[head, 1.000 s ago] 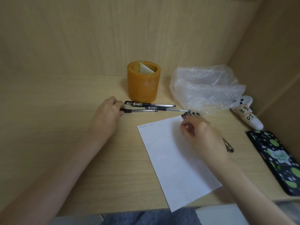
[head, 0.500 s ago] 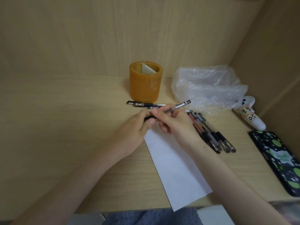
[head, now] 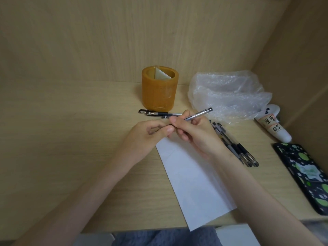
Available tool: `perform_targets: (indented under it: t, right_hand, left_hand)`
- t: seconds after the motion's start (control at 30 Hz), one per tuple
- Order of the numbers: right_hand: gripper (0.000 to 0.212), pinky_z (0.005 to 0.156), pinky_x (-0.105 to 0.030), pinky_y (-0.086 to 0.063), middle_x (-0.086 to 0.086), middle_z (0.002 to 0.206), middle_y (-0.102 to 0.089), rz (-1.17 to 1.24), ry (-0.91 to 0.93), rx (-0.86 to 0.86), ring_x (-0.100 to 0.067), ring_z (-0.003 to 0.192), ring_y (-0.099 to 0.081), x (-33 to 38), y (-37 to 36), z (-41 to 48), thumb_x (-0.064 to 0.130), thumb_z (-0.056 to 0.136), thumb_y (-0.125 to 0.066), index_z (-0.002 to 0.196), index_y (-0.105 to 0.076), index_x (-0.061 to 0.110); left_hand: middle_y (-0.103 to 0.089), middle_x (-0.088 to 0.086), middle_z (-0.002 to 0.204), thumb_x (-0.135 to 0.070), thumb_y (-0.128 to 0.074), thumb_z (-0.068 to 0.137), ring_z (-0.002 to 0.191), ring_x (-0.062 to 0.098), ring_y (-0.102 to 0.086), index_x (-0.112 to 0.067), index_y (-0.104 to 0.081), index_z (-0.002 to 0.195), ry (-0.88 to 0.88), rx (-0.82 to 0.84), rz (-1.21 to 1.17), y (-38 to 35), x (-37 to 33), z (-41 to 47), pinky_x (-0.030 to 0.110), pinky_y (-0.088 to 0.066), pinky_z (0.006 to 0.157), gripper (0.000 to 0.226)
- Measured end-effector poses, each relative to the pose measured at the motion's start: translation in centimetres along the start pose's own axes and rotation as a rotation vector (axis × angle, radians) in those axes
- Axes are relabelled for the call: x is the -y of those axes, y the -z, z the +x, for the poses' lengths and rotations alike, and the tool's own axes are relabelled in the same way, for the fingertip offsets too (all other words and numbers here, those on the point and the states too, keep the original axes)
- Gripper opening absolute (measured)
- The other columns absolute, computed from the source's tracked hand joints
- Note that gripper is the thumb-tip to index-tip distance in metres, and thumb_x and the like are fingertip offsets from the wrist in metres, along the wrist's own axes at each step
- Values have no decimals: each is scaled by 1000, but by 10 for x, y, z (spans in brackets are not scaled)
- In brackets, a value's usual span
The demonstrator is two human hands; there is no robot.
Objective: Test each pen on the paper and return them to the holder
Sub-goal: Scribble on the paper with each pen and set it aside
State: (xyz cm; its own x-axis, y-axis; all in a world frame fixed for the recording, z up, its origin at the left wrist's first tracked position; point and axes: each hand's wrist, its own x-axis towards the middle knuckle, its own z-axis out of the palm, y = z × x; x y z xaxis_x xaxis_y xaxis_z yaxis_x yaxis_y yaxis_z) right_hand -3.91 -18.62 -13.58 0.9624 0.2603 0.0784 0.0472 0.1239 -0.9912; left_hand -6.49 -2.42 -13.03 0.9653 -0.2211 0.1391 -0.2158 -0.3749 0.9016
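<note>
Clear plastic with a black end cap, the pen (head: 198, 115) lies gripped in the right hand (head: 197, 137), barrel slanting up and away past the knuckles. The left hand (head: 147, 135) meets it at the near end, thumb and fingertips pinched together there, apparently on the cap, though the cap itself is hidden. My judgement: the step is uncapping. Done well, the left pulls straight along the barrel while the right holds firm, so the tip doesn't flick ink; then the cap stays in the left palm for recapping.

White paper (head: 193, 181), thin and flat, lies beneath and nearer than both hands, its far corner under them. Beyond the left hand stands the amber holder (head: 158, 93), a smooth, waxy-looking cylinder, with two capped pens (head: 158, 113) lying flat just before it. Right of the right hand a bunch of slim pens (head: 236, 148) lies on the pale wood-grain desk (head: 71, 139). Crinkled bubble wrap (head: 227, 96) sits beyond them
</note>
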Motion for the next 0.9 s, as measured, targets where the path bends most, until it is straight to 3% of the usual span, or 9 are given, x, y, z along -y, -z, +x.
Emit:
perform_targets:
  t: [0.07,0.13,0.27,0.33,0.4,0.47,0.53,0.7,0.9]
  right_hand:
    - [27,44,-20,-28,0,47,-47,13,-11,-6,-11,39,-37,0,0,0,13,87,-66,62,-56,16]
    - [35,40,-21,-24,2,46,-45,56,-42,-45,-10,37,-35,0,3,1,14,88,-65,54,-57,20]
    - [34,35,-19,-24,4,46,-38,230,-142,-267,-9,36,-32,3,19,11,10,87,-63,57,-50,18]
    - [23,35,-19,-27,2,46,-38,262,-161,-328,-12,37,-36,2,23,15,11,90,-56,69,-47,14]
    - [11,38,-20,-34,-3,50,-54,203,-170,-294,-21,45,-56,0,22,17,16,94,-48,88,-56,11]
    - [24,41,-21,-38,-12,68,-70,101,-177,-202,-27,67,-71,-1,18,17,21,97,-42,102,-63,10]
    - [32,41,-20,-36,-15,76,-73,-39,-173,-196,-25,72,-73,-1,12,19,29,97,-46,95,-68,5]
    - [36,39,-15,-39,-6,46,-58,-199,-52,-279,-14,36,-53,-10,3,24,28,85,-71,70,-62,-3]
    - [38,49,-12,-37,2,46,-52,-342,44,-384,-4,43,-45,-25,0,28,22,78,-78,52,-55,7]
  left_hand:
    - [-70,-13,80,-40,-59,86,78,-1,-62,-24,-69,87,26,25,39,2,2,1,28,-49,81,18]
    - [-67,-20,74,-48,-59,83,71,-9,-58,-29,-65,92,63,22,132,1,5,-1,15,-44,65,22]
    - [-64,-24,104,-53,-60,78,95,-6,-57,-42,-64,102,56,-13,290,2,17,-10,16,-45,80,27]
    - [-66,-25,97,-52,-60,79,86,-5,-60,-47,-63,105,12,25,402,0,22,-17,18,-48,79,27]
    - [-66,-18,74,-58,-58,77,72,-3,-59,-53,-60,107,-6,46,493,-2,23,-22,14,-45,68,31]
    - [-55,-14,56,-62,-55,76,64,0,-55,-55,-57,111,-9,76,565,-3,23,-24,7,-35,58,35]
    - [-48,-14,52,-64,-54,76,64,1,-53,-54,-55,114,-14,92,606,-4,23,-24,6,-33,59,39]
    - [-42,-15,48,-64,-51,78,54,-2,-44,-53,-53,118,-52,94,665,-6,25,-23,7,-28,55,41]
    - [-40,-20,49,-63,-51,78,63,2,-46,-52,-54,117,-31,82,648,-7,26,-24,10,-30,58,41]
